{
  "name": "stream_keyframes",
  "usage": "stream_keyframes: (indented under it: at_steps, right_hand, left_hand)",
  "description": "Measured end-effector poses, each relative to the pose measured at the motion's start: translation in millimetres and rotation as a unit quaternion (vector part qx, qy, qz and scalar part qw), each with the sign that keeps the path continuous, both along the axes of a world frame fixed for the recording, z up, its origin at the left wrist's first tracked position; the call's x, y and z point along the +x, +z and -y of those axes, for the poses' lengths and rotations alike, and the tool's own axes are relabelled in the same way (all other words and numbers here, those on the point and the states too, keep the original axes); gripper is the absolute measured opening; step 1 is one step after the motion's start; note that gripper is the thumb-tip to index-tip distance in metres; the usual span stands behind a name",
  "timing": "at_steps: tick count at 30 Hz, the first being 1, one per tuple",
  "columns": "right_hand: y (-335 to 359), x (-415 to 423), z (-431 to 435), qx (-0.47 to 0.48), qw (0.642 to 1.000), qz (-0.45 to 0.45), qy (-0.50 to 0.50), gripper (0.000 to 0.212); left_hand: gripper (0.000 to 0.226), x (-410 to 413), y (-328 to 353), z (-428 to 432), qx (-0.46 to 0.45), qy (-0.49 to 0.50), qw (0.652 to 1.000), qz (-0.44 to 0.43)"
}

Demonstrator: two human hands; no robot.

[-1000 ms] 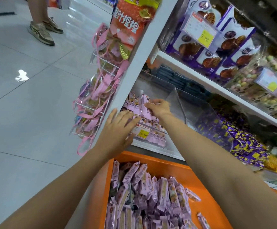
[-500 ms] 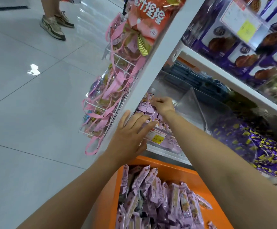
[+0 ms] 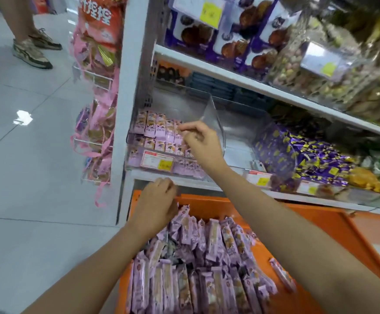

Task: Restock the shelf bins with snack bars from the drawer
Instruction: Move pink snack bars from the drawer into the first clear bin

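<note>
Right hand (image 3: 203,143) fingers (image 3: 184,128) curled on snack bars (image 3: 156,128)

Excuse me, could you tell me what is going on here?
A person is restocking pink snack bars. Their right hand is at the rows in the clear shelf bin, the left hand over the open orange drawer below, full of bars. Whether either grips one is unclear.

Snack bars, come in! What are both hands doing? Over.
Left hand over snack bars in orange drawer, grip hidden. Right hand at clear bin, fingers curled, grip unclear. Nothing in the way.
</note>
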State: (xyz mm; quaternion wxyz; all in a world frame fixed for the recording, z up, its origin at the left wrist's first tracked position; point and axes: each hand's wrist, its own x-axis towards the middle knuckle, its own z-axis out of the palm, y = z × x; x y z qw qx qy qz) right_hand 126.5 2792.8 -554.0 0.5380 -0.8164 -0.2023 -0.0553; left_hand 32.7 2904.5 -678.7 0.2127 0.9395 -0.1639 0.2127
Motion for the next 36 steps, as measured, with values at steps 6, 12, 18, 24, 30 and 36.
stream_keyframes:
  at_steps: [6,12,18,24,30,36]
  right_hand:
    - [-60.0,-53.8,66.1,-0.039,0.998,-0.041,-0.015,0.018]
    - [-155.4,-77.5,125.7,-0.211,0.958,-0.169,-0.097,0.03]
    - [-211.6,-89.6,146.9,-0.382,0.882,-0.253,-0.105,0.061]
    - [-235.4,-83.3,155.6,-0.364,0.884,-0.251,-0.153,0.056]
    - [-219.5,-84.4,170.7,-0.214,0.94,-0.205,-0.17,0.081]
    - [-204.2,-99.4,166.2,-0.143,0.967,-0.195,-0.084,0.083]
  left_hand:
    - [0.041,-24.9,-36.1,32.2,0.129,0.02,0.966,-0.223]
    - [0.056,-31.0,-66.1,41.4,0.154,0.061,0.917,-0.363]
    - [0.059,-23.5,-79.8,53.1,0.114,0.046,0.912,-0.391]
    - [0.062,-22.8,-88.6,61.2,0.101,0.063,0.925,-0.36]
    - [0.033,-23.4,-92.7,69.6,-0.011,0.06,0.973,-0.222]
    - [0.042,-20.1,-68.4,115.1,-0.278,0.034,0.841,-0.463]
